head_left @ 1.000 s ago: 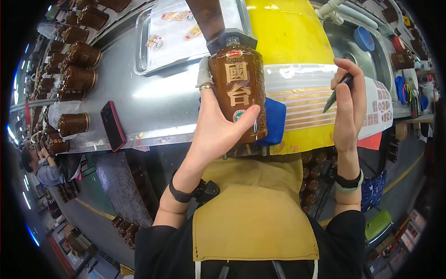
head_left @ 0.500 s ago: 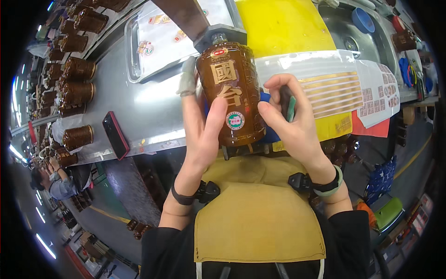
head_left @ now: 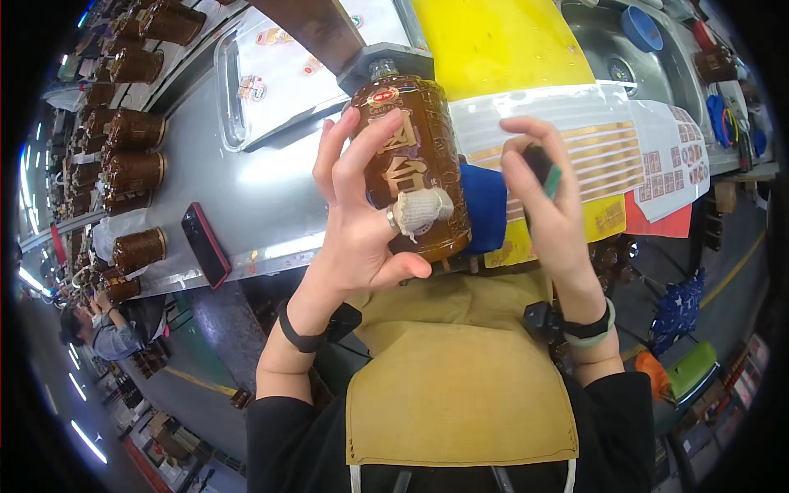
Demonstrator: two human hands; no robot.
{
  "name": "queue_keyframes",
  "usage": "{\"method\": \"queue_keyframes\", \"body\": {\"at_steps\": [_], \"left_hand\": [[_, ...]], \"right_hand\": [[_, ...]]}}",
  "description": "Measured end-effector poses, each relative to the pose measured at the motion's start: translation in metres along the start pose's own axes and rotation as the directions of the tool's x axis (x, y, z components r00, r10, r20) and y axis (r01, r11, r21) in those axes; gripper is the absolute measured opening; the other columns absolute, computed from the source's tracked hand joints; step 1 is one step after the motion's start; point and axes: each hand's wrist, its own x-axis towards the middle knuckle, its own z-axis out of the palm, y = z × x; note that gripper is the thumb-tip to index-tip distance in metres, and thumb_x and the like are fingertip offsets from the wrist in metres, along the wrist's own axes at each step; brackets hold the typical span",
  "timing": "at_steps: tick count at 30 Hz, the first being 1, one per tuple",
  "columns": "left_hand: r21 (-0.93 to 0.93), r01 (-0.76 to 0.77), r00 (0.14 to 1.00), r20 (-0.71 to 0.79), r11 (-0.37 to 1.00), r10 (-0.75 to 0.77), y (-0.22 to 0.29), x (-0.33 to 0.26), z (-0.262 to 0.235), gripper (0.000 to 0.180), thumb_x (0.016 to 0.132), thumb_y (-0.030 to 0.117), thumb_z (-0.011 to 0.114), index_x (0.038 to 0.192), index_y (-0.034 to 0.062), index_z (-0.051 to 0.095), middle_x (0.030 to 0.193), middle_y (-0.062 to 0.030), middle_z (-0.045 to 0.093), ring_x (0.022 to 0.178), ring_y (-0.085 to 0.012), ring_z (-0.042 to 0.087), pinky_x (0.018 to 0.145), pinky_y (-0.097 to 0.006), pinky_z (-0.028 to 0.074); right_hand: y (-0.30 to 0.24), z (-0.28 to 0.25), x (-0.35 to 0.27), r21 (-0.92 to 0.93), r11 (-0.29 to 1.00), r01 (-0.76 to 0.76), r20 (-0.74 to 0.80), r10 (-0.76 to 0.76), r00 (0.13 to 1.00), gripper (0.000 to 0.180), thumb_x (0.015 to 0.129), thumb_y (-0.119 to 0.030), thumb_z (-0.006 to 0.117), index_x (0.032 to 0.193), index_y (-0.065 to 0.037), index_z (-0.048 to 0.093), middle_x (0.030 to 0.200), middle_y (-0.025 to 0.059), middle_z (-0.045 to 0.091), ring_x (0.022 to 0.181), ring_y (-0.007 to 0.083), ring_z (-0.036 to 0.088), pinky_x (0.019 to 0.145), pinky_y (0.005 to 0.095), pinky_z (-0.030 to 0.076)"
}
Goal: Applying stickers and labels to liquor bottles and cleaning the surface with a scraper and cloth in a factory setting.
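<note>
A brown glazed bottle [head_left: 440,156] with raised gold characters lies in front of me, its neck at a metal-edged holder [head_left: 386,62]. Over its front is my left hand [head_left: 353,226], fingers spread and holding nothing. One finger wears a pale cloth wrap [head_left: 423,211] and lies over the lower part of the bottle, covering the round label there. To the right of the bottle and apart from it, my right hand [head_left: 559,209] is closed around a small dark flat piece with a green edge [head_left: 552,181]. Beneath the bottle's right side shows a blue cloth [head_left: 486,205].
A metal tray [head_left: 228,103] with stickers lies at the back left, a phone [head_left: 205,245] at the table's edge. Rightward are a yellow sheet [head_left: 501,45], gold-strip sheets [head_left: 592,160] and a sink [head_left: 670,78]. Brown bottles [head_left: 136,130] line the left; a person [head_left: 111,333] sits there.
My left hand has turned from gripping the bottle's left side to lying over its front, the wrapped finger now on the round label. My right hand has drawn away to the right.
</note>
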Motion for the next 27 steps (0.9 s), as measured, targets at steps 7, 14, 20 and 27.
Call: {"method": "queue_keyframes", "body": {"at_steps": [7,14,20,27], "left_hand": [[-0.080,0.086,0.991,-0.092,0.993,-0.093,0.017,-0.013,-0.002,0.088,0.091,0.086,0.029,0.113,0.0168,0.079,0.157,-0.0246,0.035,0.148,-0.0429,0.020,0.122,-0.054,0.016],[-0.116,0.012,0.962,-0.269,0.993,-0.043,-0.009,-0.036,0.012,0.098,0.096,0.081,0.018,0.125,0.0041,0.071,0.159,-0.0246,0.029,0.148,-0.0400,0.025,0.121,-0.053,0.019],[-0.299,0.263,0.901,-0.263,0.917,-0.344,0.020,-0.028,0.002,0.100,0.099,0.077,0.011,0.124,-0.0011,0.069,0.159,-0.0170,0.034,0.148,-0.0315,0.029,0.120,-0.051,0.025],[-0.605,0.332,0.800,-0.226,0.724,-0.556,0.024,-0.029,-0.004,0.091,0.104,0.071,0.015,0.141,-0.0039,0.050,0.153,-0.0186,0.046,0.144,-0.0275,0.039,0.122,-0.044,0.018]], "right_hand": [[-0.006,-0.064,0.071,-0.728,0.622,0.288,0.141,-0.275,0.951,0.019,0.093,-0.013,0.071,0.101,0.001,0.062,0.096,0.0144,0.061,0.089,0.0280,0.060,0.078,0.0368,0.048],[0.033,-0.064,0.109,-0.824,0.439,0.360,0.342,-0.121,0.932,0.045,0.078,-0.025,0.085,0.111,-0.003,0.064,0.107,0.0176,0.061,0.105,0.0377,0.062,0.090,0.0445,0.051],[0.026,-0.072,0.131,-0.835,0.397,0.381,0.401,-0.035,0.915,0.040,0.081,-0.026,0.081,0.110,-0.004,0.066,0.111,0.0201,0.068,0.104,0.0366,0.064,0.089,0.0416,0.052],[0.030,-0.079,0.147,-0.791,0.465,0.398,0.450,0.001,0.893,0.025,0.086,-0.023,0.075,0.099,-0.003,0.070,0.098,0.0200,0.070,0.097,0.0361,0.067,0.085,0.0414,0.051]]}}
